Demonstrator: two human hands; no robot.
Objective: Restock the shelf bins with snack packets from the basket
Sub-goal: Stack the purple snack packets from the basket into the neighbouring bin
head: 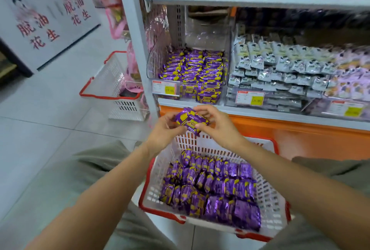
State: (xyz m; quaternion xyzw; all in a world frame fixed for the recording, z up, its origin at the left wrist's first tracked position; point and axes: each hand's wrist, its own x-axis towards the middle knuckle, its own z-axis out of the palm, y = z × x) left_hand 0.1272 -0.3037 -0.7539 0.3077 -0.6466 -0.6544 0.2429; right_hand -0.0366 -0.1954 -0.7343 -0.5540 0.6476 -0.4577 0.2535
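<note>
A small bunch of purple-and-yellow snack packets (191,120) is held between both hands above the basket's far rim. My left hand (167,131) grips the bunch from the left, and my right hand (219,124) grips it from the right and top. Below them a white basket with a red rim (273,199) rests between my knees, filled with several rows of the same purple packets (212,187). On the shelf ahead, a clear bin (158,59) holds a pile of matching purple packets (195,67), just above and beyond my hands.
To the right of the purple bin, clear bins hold grey-white packets (280,69). Yellow price tags (163,88) hang on the bin fronts. An orange panel (300,135) runs below the shelf edge. A second white basket (114,87) stands on the tiled floor at the left.
</note>
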